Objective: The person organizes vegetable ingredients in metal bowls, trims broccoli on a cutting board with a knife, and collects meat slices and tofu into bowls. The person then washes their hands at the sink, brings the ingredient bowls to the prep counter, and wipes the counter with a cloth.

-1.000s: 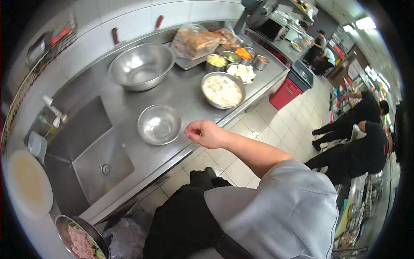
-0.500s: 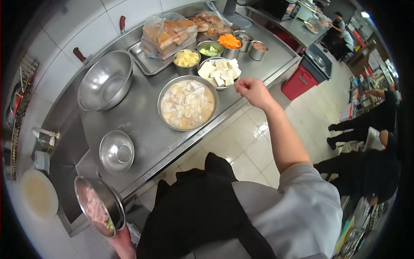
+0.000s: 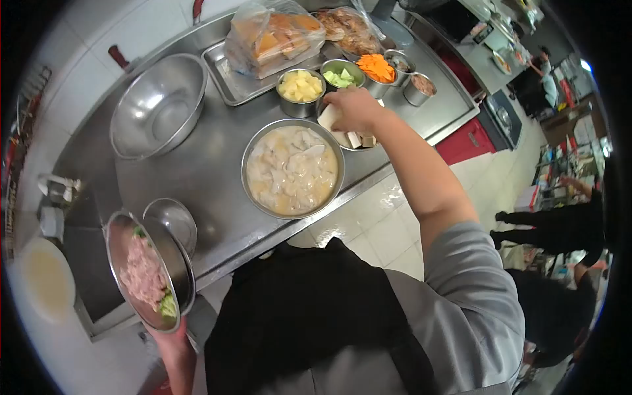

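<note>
My left hand [image 3: 171, 331] grips the lower rim of a steel bowl [image 3: 181, 283] at the lower left. The bowl is tilted and holds pink minced or sliced meat [image 3: 141, 266] and some green vegetable [image 3: 167, 305]. My right hand [image 3: 353, 108] is over the bowl of white blocks [image 3: 355, 139], its fingers closed around one pale piece [image 3: 329, 118]. Just left of that bowl stands a wide bowl of whitish pieces in cloudy liquid [image 3: 293, 170]. Small steel pots hold yellow cubes [image 3: 301, 85], green slices [image 3: 339, 78] and orange slices [image 3: 376, 67].
An unfilled large bowl [image 3: 158, 107] and a smaller one [image 3: 172, 224] stand on the steel counter [image 3: 217, 164]. Behind are a tray [image 3: 227, 82] and bagged food [image 3: 275, 36]. A red bin [image 3: 466, 141] is beyond the counter's right end; people in black are at the right.
My right hand has moved from the counter's edge into the bowl of white blocks and closed on a piece. My left hand has lifted the meat bowl upward, in front of the small unfilled bowl.
</note>
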A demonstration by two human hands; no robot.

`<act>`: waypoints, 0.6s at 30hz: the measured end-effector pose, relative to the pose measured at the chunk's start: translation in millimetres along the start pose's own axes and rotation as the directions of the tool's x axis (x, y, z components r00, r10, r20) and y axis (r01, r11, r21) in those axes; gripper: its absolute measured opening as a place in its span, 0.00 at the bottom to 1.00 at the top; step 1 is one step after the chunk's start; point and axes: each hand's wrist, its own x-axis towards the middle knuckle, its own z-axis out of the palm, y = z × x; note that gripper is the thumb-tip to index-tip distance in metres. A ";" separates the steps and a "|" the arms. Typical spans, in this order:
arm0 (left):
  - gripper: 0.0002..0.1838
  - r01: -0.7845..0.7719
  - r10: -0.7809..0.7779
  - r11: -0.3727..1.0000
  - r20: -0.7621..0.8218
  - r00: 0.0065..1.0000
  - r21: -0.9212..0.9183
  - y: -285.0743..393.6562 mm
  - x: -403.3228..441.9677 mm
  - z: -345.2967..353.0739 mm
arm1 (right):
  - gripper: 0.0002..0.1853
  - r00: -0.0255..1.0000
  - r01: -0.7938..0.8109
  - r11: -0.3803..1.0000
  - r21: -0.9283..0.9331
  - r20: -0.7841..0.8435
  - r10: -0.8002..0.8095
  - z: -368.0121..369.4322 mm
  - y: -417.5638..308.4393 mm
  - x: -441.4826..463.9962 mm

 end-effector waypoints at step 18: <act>0.31 -0.123 0.146 0.984 0.185 0.972 -0.130 -2.3 108.8 43.0 | 0.30 0.951 0.198 0.966 -0.167 0.272 -0.148 -16.0 -13.0 25.7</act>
